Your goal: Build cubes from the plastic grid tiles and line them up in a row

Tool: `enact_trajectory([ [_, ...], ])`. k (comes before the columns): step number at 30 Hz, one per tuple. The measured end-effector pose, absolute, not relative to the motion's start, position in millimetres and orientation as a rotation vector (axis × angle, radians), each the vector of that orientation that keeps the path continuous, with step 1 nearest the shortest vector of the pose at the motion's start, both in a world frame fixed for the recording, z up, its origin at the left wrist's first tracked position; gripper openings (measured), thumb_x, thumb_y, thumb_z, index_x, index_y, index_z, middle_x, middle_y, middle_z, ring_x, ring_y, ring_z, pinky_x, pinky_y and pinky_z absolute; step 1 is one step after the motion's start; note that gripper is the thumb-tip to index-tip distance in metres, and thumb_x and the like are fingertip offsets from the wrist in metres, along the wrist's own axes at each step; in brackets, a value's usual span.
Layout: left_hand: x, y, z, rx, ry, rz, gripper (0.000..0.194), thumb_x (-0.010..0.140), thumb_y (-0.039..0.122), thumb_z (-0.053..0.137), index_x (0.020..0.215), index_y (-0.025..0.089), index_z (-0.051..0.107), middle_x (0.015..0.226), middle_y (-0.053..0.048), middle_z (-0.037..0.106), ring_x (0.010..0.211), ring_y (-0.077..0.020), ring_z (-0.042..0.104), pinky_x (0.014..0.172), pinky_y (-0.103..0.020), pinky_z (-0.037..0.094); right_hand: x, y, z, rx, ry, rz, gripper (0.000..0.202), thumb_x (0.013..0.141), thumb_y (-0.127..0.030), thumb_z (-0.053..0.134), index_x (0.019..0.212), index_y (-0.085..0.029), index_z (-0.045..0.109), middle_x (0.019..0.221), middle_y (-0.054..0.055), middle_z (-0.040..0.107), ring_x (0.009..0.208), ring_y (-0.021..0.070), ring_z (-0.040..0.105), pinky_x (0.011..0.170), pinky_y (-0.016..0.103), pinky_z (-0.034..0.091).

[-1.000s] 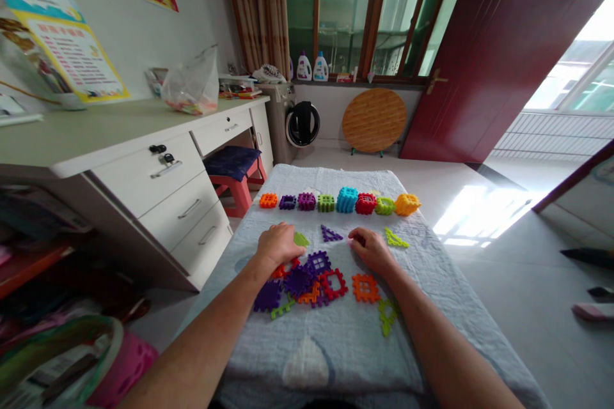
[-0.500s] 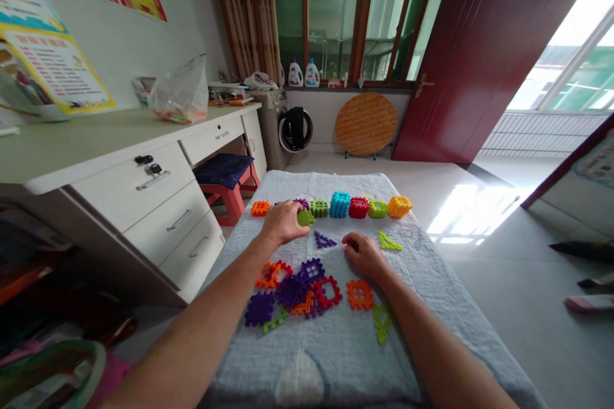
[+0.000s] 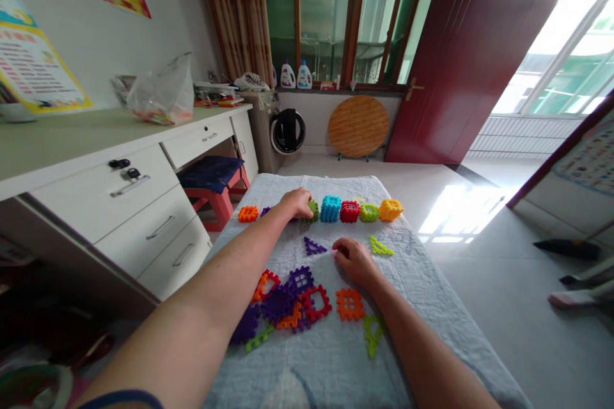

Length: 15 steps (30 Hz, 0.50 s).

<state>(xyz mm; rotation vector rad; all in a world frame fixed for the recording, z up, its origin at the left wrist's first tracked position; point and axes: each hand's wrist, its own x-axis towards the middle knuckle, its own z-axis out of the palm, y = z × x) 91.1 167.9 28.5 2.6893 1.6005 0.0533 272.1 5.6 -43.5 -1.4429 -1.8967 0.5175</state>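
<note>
My left hand (image 3: 300, 202) reaches to the back row, its fingers closed at the green stack (image 3: 313, 209); whether a loose piece is between them is hidden. My right hand (image 3: 352, 255) rests on the cloth with fingers curled, right of a purple triangle (image 3: 314, 246). Rightward in the row stand a blue stack (image 3: 330, 209), a red stack (image 3: 350, 211), a lime stack (image 3: 369, 212) and a yellow stack (image 3: 391, 209). An orange stack (image 3: 248, 213) is at the left end. Nearer me lie loose pieces, among them a red square (image 3: 316, 303) and an orange square (image 3: 350, 304).
The pieces lie on a table with a grey-blue cloth (image 3: 330, 364). A yellow-green triangle (image 3: 381, 246) is right of my right hand, another green triangle (image 3: 373, 335) nearer me. A white desk (image 3: 144, 192) and a stool (image 3: 213, 176) stand left.
My left hand has moved forward and right, from in front of the row onto the green stack. The green piece it held is now hidden. My right hand stays by the purple triangle; the view has shifted slightly.
</note>
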Motion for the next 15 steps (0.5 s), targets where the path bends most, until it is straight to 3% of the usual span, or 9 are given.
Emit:
enact_trajectory([
  [9,90.1,172.5,28.1,2.668,1.566,-0.032,0.051,0.054,0.038,0.07,0.104,0.024,0.068,0.107,-0.003,0.068,0.094,-0.0223,0.064,0.077,-0.025,0.048,272.2,5.4,-43.6,-1.445,-1.898,0.516,0.016,0.075,-0.016,0.051,0.081,-0.017,0.066,0.064,-0.001,0.058,0.058,0.0114,0.048,0.059,0.022,0.034],
  [15,89.7,169.3,27.1,2.681,1.556,-0.021,0.078,0.051,0.04,0.074,0.124,0.022,0.055,0.122,-0.009,0.06,0.104,-0.0264,0.061,0.082,-0.029,0.049,272.5,5.7,-44.4,-1.442,-1.896,0.525,0.016,0.075,-0.017,0.051,0.082,-0.018,0.065,0.064,-0.001,0.058,0.059,0.0117,0.048,0.058,0.022,0.034],
])
